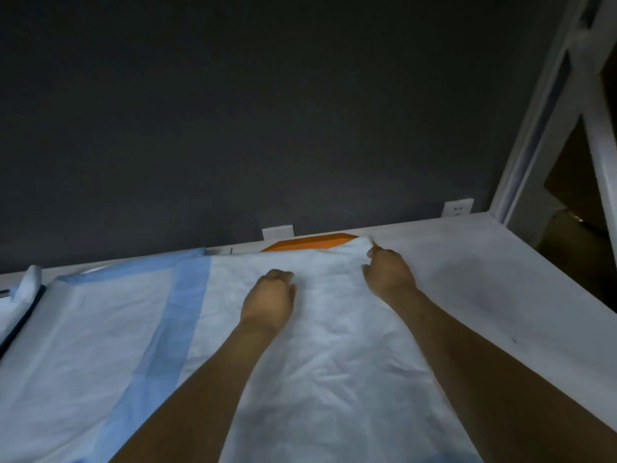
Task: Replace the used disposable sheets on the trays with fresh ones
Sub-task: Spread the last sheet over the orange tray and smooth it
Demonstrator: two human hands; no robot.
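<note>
I see my right hand [389, 274] pinching the far corner of the white sheet [334, 345], which lies crumpled over an orange tray [310, 244] on the white table [484, 282]. My left hand [268, 297] rests on the sheet with fingers curled; I cannot tell if it grips a fold. A blue-edged sheet [100, 315] overlaps just to the left. Two wall sockets [457, 207] sit behind, on the dark wall [267, 111].

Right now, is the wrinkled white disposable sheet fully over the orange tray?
Not fully: the orange tray shows beyond the white sheet corner that the right hand pinches.
</note>
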